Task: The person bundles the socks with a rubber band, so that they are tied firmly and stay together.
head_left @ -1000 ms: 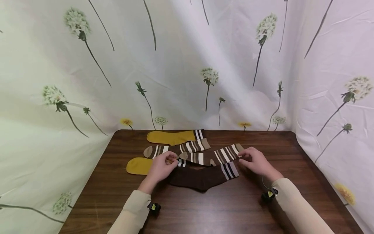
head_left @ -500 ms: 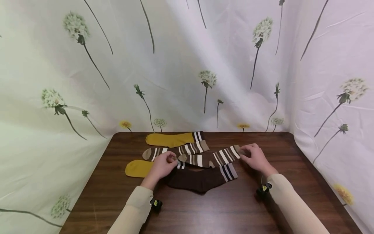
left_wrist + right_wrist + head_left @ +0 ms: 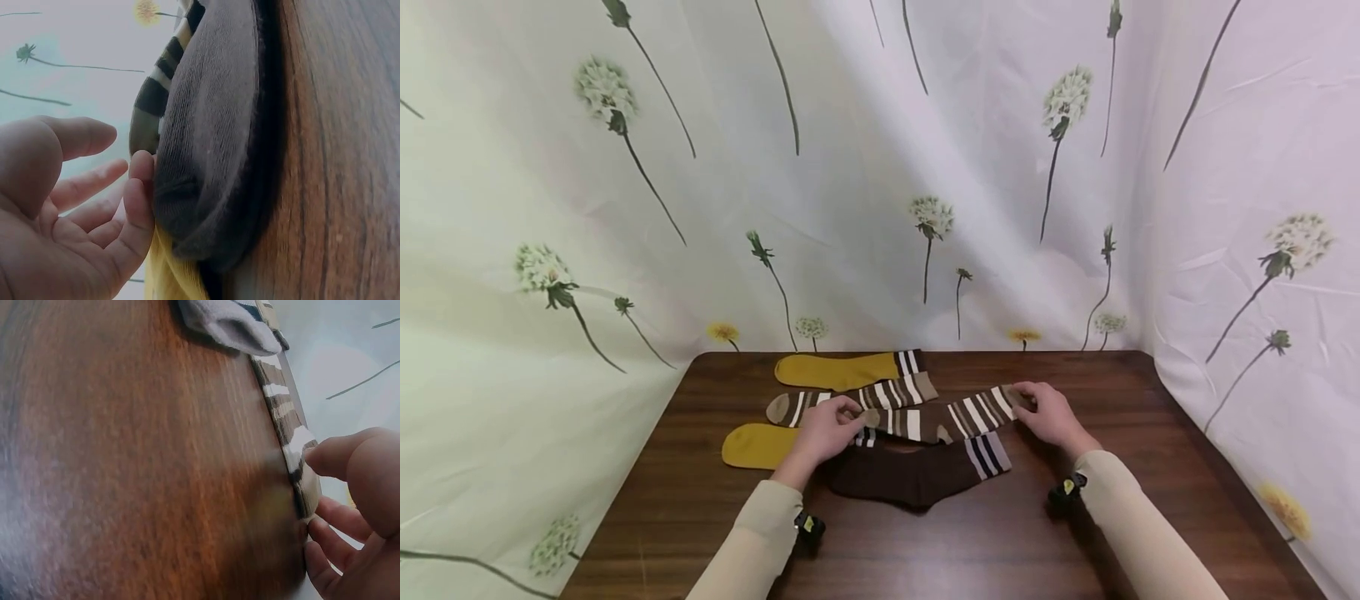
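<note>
Nearest to both hands lies a brown-and-white striped sock (image 3: 973,415), flat on the table, toe to the left. At its toe, my left hand (image 3: 829,429) has its fingers bent loosely and its thumb apart, pinching nothing in the left wrist view. My right hand (image 3: 1048,414) is at the cuff; in the right wrist view the thumb (image 3: 334,456) is over the striped fabric and the other fingers are by the cuff's end, with a gap between. In front lies a dark brown sock (image 3: 910,475) with a grey striped cuff, partly close under the left hand.
Behind lie another striped sock (image 3: 891,393) and a mustard sock (image 3: 835,372) with a dark striped cuff. A second mustard sock (image 3: 756,446) is partly covered by the left hand. The wooden table (image 3: 940,550) ends at a flower-printed curtain (image 3: 850,208) behind and at the sides.
My right hand has moved left onto the cuff of the nearer striped sock. The left hand has shifted slightly right toward its toe. The socks lie as before; the head view has tilted up slightly.
</note>
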`<state>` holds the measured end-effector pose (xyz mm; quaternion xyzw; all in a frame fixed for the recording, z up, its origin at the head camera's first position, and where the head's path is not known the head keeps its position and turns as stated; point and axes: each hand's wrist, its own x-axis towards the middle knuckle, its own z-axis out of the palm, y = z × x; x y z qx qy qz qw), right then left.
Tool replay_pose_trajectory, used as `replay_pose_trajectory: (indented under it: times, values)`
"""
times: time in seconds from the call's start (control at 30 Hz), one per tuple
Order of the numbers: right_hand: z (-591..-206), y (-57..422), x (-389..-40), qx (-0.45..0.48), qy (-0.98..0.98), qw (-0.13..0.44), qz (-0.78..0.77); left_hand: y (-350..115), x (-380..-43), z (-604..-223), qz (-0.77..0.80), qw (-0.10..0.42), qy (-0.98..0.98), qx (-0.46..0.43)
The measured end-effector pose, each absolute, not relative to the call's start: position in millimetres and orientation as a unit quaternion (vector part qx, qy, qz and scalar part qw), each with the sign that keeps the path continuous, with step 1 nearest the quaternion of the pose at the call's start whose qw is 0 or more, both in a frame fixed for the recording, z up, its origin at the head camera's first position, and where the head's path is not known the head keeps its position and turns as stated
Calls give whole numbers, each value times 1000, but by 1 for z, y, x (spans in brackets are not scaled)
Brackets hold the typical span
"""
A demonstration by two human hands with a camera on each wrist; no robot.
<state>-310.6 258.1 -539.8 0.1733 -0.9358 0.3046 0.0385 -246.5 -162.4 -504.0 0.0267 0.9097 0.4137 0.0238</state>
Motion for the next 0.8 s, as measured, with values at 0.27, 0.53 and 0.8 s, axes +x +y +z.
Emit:
replay_pose_trajectory:
  times: [0.27, 0.53, 0.8]
  values:
    - [-542, 255, -311, 156, -939, 29, 306, -159, -250, -505, 430, 22, 902, 42]
    - [-541, 253, -314, 148, -943, 20, 297, -154, -255, -509, 429, 0, 902, 50]
    - [-539, 255, -316, 140, -946, 14, 291, -150, -257, -510, 443, -10, 895, 41]
